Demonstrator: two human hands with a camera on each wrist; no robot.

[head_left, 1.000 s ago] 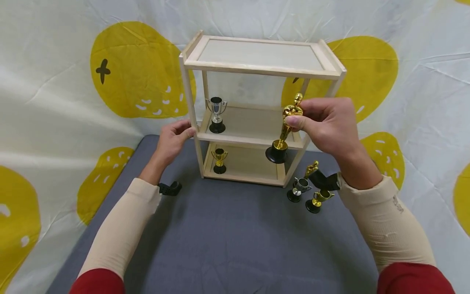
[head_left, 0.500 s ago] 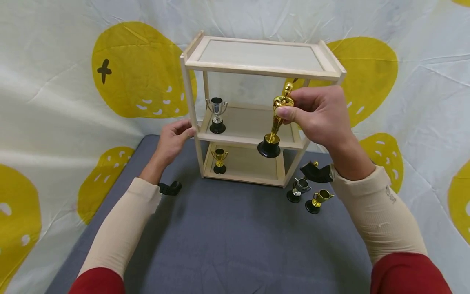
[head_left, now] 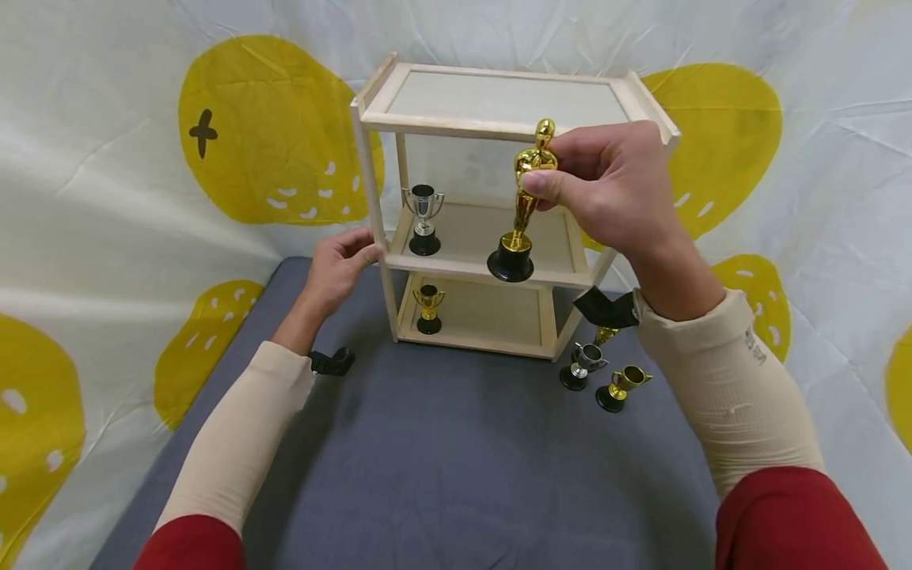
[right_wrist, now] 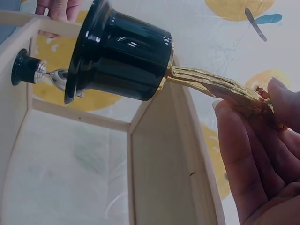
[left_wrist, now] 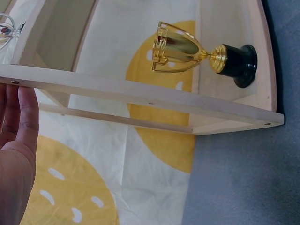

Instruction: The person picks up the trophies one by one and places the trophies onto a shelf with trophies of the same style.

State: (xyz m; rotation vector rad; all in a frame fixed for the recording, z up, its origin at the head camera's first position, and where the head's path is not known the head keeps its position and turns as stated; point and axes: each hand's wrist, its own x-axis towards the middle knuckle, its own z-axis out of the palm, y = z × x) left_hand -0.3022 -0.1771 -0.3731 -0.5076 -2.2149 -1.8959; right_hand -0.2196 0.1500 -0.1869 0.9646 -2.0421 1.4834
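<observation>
My right hand [head_left: 623,186] pinches a gold figurine trophy [head_left: 527,182] around its upper body. Its black round base hangs down in front of the middle shelf, tilted a little to the left. In the right wrist view, the trophy's black base [right_wrist: 124,51] is close to the camera. My left hand [head_left: 336,269] holds the front left post of a small wooden shelf unit [head_left: 492,275], level with the middle board. On that board's left side stands a silver trophy cup [head_left: 423,218]. A gold trophy cup [head_left: 429,309] stands below it, on the bottom board.
To the right of the unit, on the grey cloth [head_left: 442,467], stand another silver cup [head_left: 586,360] and another gold cup [head_left: 623,386]. A further gold item [head_left: 606,335] behind them is partly hidden by the right wrist's black strap mount [head_left: 606,307]. A patterned curtain hangs behind.
My right hand has raised the figurine trophy and carried it left, from the right end of the middle shelf to higher in front of it. The left hand stays on the post.
</observation>
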